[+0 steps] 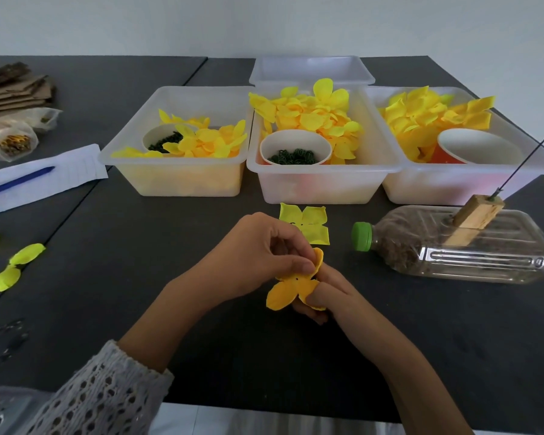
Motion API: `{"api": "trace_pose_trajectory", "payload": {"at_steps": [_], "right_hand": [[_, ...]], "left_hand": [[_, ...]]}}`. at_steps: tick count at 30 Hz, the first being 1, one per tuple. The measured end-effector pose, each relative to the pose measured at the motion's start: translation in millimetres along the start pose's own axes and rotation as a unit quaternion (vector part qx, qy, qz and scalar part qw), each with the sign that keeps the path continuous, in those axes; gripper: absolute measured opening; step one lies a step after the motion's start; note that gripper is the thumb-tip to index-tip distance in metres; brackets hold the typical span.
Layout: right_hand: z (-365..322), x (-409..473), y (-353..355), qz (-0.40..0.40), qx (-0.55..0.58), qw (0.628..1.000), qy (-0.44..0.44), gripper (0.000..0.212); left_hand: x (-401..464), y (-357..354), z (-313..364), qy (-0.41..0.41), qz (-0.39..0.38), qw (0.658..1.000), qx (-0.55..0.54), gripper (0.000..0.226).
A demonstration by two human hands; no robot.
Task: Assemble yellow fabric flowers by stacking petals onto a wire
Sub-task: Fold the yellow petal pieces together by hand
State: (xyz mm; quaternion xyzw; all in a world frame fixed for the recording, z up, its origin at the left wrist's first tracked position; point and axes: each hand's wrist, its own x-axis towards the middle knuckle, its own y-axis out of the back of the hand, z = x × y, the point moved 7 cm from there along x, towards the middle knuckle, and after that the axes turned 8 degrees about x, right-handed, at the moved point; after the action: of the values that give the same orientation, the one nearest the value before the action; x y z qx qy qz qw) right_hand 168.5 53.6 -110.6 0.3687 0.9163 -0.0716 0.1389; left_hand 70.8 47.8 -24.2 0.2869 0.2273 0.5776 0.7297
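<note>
Two hands were engaged on one petal piece (291, 285) above the table (176, 277): it was pinched by the left hand (258, 255) and by the right hand (327, 293). Soft and light, it was probably best held beside its centre hole. The wire (520, 166) stood bare. Petals were heaped in three bins (324, 186); green rings filled a cup (296, 149).
</note>
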Motion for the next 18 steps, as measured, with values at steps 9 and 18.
{"api": "trace_pose_trajectory", "payload": {"at_steps": [9,18], "right_hand": [[-17,-26,-8,-0.039,0.12,0.985,0.117,0.023],[-22,-19,0,0.063,0.009,0.987,0.145,0.03]], "left_hand": [[-8,-4,11,-0.028,0.054,0.995,0.076,0.01],[-11,-19,10,-0.009,0.045,0.971,0.234,0.007]]}}
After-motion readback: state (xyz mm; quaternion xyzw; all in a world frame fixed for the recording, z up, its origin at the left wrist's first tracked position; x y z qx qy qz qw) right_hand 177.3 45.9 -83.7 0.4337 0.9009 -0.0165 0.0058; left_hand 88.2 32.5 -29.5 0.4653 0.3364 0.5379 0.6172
